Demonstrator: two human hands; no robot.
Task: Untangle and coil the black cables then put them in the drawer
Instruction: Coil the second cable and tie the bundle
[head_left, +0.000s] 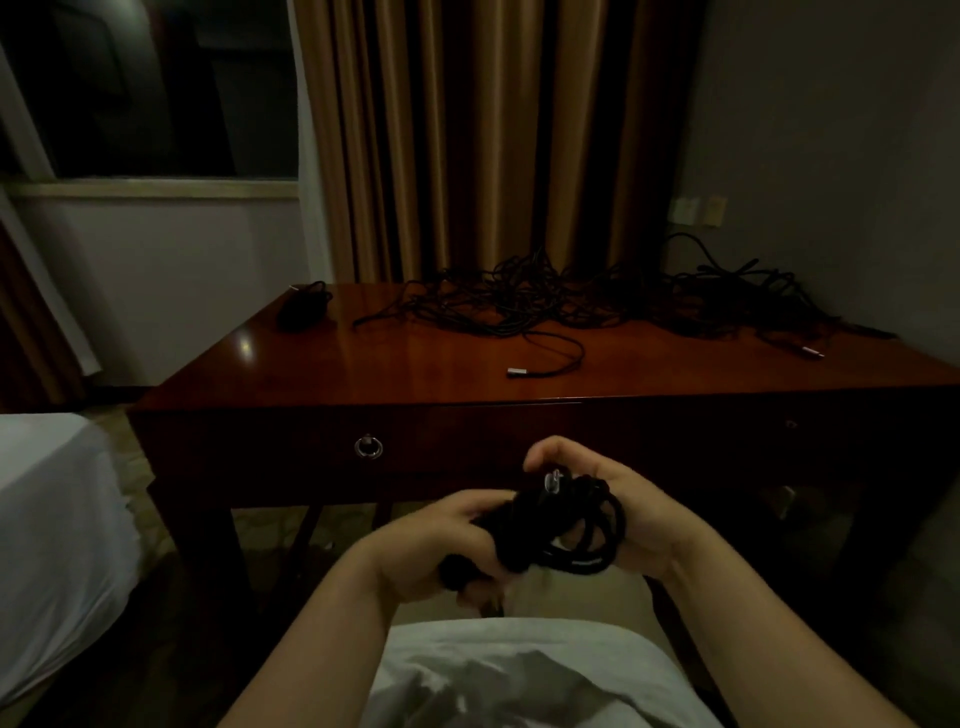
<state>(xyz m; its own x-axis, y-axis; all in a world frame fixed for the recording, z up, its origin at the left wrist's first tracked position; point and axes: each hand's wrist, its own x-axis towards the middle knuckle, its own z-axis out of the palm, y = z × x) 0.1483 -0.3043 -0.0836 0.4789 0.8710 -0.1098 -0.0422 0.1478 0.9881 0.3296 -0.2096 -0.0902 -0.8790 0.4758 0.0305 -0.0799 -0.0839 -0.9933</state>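
We have one coiled black cable (558, 525) gripped between our hands, the left hand (447, 540) clutching its wrapped end and the right hand (613, 499) cupping the loops in front of the shut drawer (369, 447). A small bundle (304, 306) sits on the table (363, 364), but the big tangle of cables (597, 301) remains, so we judge most work is left.

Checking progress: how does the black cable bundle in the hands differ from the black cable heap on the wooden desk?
The black cable bundle is wound into loops, gripped by both hands; the black cable heap sprawls tangled and loose across the wooden desk, untouched. The bundle is far smaller. Both are thin black cable.
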